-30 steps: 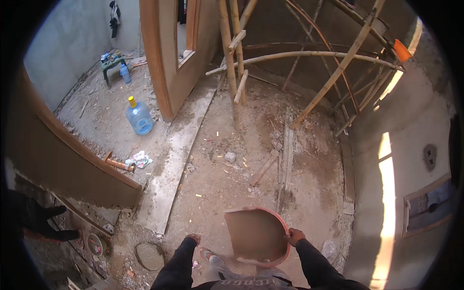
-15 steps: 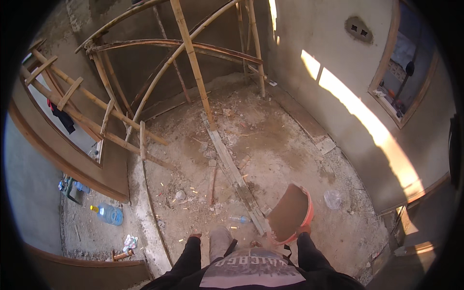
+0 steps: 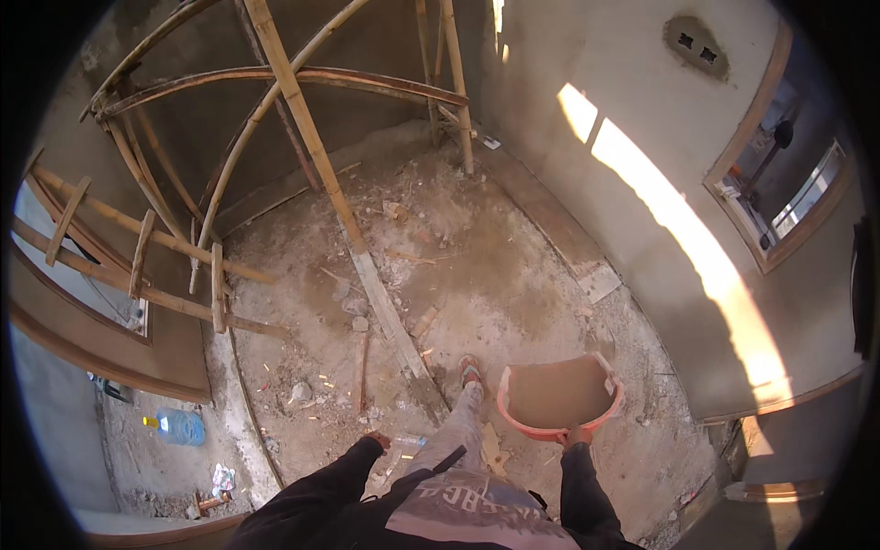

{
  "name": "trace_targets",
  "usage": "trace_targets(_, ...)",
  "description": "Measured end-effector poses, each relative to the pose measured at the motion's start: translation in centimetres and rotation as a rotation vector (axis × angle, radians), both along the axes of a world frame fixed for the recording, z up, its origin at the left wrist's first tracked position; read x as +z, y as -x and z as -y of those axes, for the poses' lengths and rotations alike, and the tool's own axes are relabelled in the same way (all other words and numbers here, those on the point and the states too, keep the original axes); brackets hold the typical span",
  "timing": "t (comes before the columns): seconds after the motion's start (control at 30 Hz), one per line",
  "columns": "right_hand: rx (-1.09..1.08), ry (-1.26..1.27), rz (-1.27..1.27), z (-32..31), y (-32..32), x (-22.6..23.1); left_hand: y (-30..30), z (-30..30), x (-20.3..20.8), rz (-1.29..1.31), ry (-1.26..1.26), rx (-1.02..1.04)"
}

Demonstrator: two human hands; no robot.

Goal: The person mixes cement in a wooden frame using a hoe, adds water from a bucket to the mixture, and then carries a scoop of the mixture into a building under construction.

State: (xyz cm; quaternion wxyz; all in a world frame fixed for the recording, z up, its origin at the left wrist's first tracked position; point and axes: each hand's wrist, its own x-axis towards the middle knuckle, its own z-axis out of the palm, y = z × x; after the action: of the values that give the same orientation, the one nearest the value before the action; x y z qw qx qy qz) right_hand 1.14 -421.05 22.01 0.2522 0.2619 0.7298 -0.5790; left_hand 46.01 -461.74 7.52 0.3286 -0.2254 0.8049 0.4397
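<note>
A reddish-orange tub (image 3: 525,429) hangs or stands just ahead of me on the right, with a smooth brown mass (image 3: 561,392) filling most of its inside. My right hand (image 3: 576,436) is closed on the tub's near rim. Empty, with its fingers loosely apart, my left hand (image 3: 377,441) hangs out to the side. Beside it on the ground lies a clear plastic bottle (image 3: 409,441). One sandalled foot (image 3: 470,369) is planted forward between my hands.
A wooden plank (image 3: 396,316) runs over the rubble-strewn floor to a bamboo scaffold (image 3: 312,137). A bamboo ladder (image 3: 147,247) leans at the left. A large blue water bottle (image 3: 181,427) lies beyond the low concrete sill (image 3: 240,403). A plastered wall (image 3: 632,275) bounds the right.
One foot has stepped forward into view. The tub, tilted before, now sits more level, with my right hand still on its rim. My left arm reaches farther out, and the view has shifted.
</note>
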Motion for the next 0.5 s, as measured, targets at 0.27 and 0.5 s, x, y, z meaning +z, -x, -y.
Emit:
trace_targets(0.27, 0.186, 0.201, 0.091, 26.4, 16.8, 3.7, 18.1, 2.3, 3.5, 0.290, -0.431, 0.927)
trace_targets(0.5, 0.337, 0.389, 0.127, 49.2, 22.5, 11.3, 28.1, 16.8, 12.4, -0.188, -0.687, 1.178)
